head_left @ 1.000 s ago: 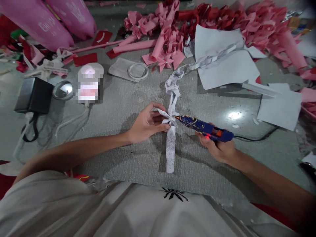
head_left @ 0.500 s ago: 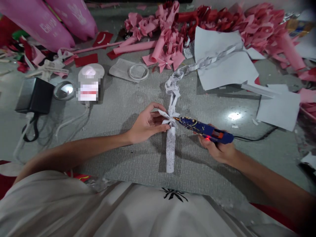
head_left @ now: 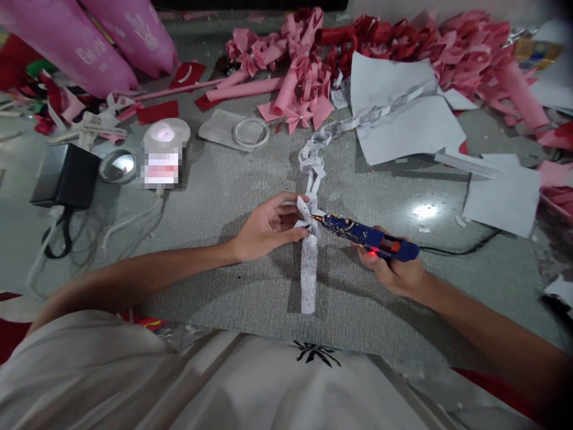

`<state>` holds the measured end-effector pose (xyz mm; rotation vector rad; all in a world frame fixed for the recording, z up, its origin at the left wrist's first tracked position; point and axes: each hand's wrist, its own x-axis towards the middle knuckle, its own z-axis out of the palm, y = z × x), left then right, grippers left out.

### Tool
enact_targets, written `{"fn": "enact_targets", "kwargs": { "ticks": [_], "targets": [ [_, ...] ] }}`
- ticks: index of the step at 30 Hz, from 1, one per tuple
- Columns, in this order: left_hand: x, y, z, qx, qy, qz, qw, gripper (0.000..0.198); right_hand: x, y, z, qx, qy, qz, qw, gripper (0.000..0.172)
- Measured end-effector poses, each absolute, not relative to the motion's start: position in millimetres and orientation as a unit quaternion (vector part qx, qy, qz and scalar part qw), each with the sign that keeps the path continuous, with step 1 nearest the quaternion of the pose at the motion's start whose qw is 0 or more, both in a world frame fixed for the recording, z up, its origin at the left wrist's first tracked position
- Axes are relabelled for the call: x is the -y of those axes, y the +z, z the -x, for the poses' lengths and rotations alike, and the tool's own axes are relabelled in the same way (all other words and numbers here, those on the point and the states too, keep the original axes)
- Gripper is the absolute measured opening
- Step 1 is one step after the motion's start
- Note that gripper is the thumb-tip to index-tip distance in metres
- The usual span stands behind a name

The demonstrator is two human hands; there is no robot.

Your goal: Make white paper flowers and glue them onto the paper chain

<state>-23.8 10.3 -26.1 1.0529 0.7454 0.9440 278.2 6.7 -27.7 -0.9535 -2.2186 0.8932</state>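
From up on the wearer's head, the only camera looks forward and down — close over the grey textured tabletop [head_left: 215,185] — the pale grey cloth shirt [head_left: 242,394] filling its near edge.

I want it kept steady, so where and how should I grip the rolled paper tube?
Probably pinch the paper tube across its near half, from the left: it's a slim roll, that half lies uncovered, and the glue gun points in from the right.

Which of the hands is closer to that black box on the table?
Left. The left hand is to the right of the black box, at the white paper bow; the right hand is farther right, past the bow, holding the glue gun.
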Motion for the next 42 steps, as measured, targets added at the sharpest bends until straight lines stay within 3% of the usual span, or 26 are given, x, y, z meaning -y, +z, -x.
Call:
{"fn": "enact_targets", "kwargs": {
  "ticks": [17, 22, 29, 32, 37, 42],
  "targets": [
    [-11.0, -28.1, 24.1, -0.35, 0.451, -0.471, 0.672, 0.048, -6.6, -20.3, -279.2, 0.821, 0.358, 0.381, 0.23, 0.038],
    [-13.0, -29.1, 24.2, -0.375, 0.463, -0.475, 0.647, 0.049, -5.5, -22.4, -280.1, 0.823, 0.359, 0.359, 0.256, 0.035],
    [-16.1, -28.8, 22.9, -0.358, 0.472, -0.5, 0.632, 0.052, -4.0, -35.4, -285.8, 0.802, 0.38, 0.358, 0.289, 0.014],
    [-16.3, -28.9, 22.8, -0.349, 0.468, -0.493, 0.645, 0.049, -4.1, -35.9, -284.9, 0.807, 0.367, 0.366, 0.283, 0.014],
    [-14.0, -26.6, 22.8, -0.343, 0.431, -0.466, 0.692, 0.068, -5.6, -27.5, -279.6, 0.826, 0.337, 0.363, 0.267, 0.022],
    [-13.8, -23.6, 22.1, -0.349, 0.437, -0.454, 0.694, 0.056, -6.5, -25.9, -279.7, 0.821, 0.362, 0.356, 0.26, 0.018]
  ]
}}
